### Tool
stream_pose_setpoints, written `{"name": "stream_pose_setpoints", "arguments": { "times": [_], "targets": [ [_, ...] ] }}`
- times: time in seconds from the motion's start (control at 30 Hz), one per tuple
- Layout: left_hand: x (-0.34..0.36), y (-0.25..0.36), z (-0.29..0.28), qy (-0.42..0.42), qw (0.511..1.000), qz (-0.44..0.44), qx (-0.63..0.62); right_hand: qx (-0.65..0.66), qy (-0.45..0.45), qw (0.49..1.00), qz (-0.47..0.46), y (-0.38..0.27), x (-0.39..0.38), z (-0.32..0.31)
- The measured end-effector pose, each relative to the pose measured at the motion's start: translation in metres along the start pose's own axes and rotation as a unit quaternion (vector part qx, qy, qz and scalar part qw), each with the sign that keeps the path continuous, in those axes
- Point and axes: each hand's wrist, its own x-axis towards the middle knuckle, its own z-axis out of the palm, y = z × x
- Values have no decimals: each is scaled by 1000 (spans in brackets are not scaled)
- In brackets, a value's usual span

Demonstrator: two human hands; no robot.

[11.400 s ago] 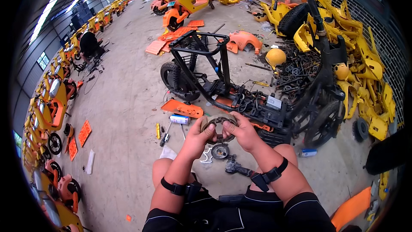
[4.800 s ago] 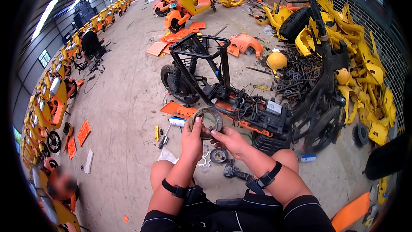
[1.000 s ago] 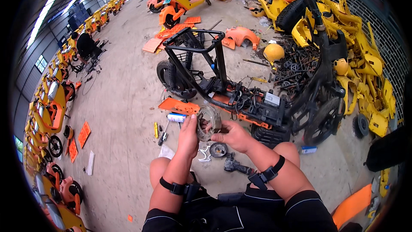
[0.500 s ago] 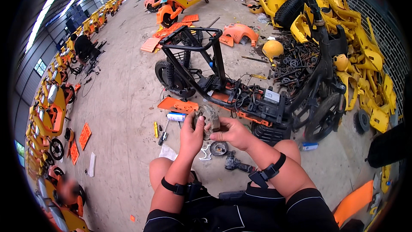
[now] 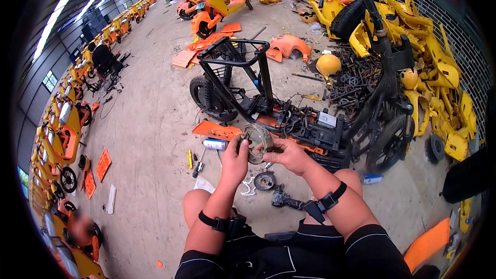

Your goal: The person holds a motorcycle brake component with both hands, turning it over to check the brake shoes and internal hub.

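In the head view I hold a worn, greyish ring-shaped part [image 5: 261,132], which looks like brake shoes, upright and tilted between both hands. My left hand [image 5: 235,161] is closed on its left side; my right hand [image 5: 290,156] grips the right side with thumb and fingers. Beneath it on the floor lie a dark round part [image 5: 264,181], white bent pieces [image 5: 248,186] and a black power tool [image 5: 283,200]. A spray can [image 5: 214,144] lies left of my hands, near screwdrivers [image 5: 199,168]. Beyond stands a stripped black scooter frame [image 5: 266,82].
An orange panel [image 5: 214,129] lies by the frame. A heap of yellow body panels [image 5: 439,82] and dark metal parts [image 5: 351,77] lie right. Scooters [image 5: 67,139] line the left side, where a crouching person [image 5: 103,59] is. An orange panel [image 5: 426,243] lies lower right.
The ring, held flatter at first, has been turned upright between my hands. Over the last half second it and both hands have shifted slightly right, my right thumb higher on it.
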Motion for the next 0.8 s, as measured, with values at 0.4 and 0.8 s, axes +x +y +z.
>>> {"name": "stream_pose_setpoints", "arguments": {
  "times": [0.4, 0.8],
  "targets": [
    [-10, -10, -9, 12, 995, 16, 98, -77, 51, 996, 7, -2, -13, 31],
    [-27, -1, -12, -66, 989, -4, 135, -317, 95, 935, -124, -6, -36, 59]
  ]
}}
